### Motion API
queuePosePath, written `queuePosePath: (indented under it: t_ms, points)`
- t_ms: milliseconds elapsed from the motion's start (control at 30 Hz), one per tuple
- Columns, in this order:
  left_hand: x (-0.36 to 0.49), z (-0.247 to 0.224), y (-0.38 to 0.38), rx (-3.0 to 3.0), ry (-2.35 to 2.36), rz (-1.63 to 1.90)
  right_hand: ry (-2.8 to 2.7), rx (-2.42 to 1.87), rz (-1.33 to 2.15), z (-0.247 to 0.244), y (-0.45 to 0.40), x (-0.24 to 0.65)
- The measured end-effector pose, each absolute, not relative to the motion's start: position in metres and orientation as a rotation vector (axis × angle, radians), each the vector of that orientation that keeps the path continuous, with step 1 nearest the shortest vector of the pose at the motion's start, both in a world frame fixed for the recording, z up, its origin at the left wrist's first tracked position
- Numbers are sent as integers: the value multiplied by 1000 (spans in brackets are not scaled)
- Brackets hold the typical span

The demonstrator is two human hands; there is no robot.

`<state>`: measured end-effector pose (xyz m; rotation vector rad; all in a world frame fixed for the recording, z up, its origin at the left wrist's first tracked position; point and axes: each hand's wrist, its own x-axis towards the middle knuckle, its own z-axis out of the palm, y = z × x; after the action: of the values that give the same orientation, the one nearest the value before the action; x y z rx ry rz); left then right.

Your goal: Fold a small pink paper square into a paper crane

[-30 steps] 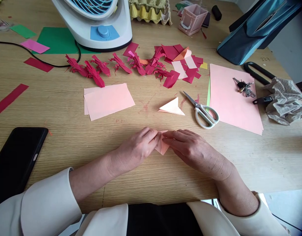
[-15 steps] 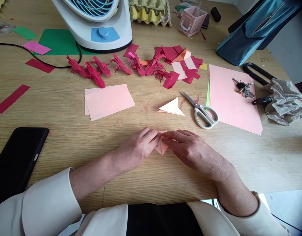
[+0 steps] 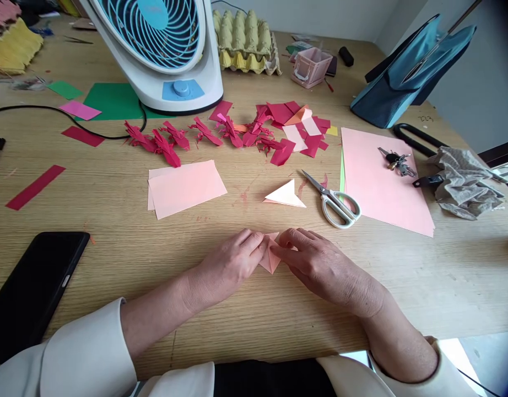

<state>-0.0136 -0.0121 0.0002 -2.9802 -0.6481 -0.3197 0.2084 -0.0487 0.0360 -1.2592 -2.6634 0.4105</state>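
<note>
Pink folded paper (image 3: 271, 264), its side edges hidden, sits pinched by left hand (image 3: 236, 258) and right hand (image 3: 318, 263).

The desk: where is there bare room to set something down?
Bare wood shows between the phone and left hand, and right of the right hand, nearside of the large pink sheets. Crowded: around the fan and red folded pieces.

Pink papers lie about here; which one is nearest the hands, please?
The small folded piece between the left hand and right hand; other pink papers lie farther away.
</note>
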Motion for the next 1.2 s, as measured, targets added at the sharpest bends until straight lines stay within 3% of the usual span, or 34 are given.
queuePosePath:
  t_ms: [333, 567, 1200]
  points:
    - [-11, 1, -9, -3030, -709, -311, -2660, -1273, 413, 35, -49, 209]
    - [-13, 5, -13, -2938, -507, -167, -2636, -1247, 460, 38, -47, 210]
    - [-13, 9, -21, -2989, -668, -100, -2465, -1145, 585, 31, -41, 217]
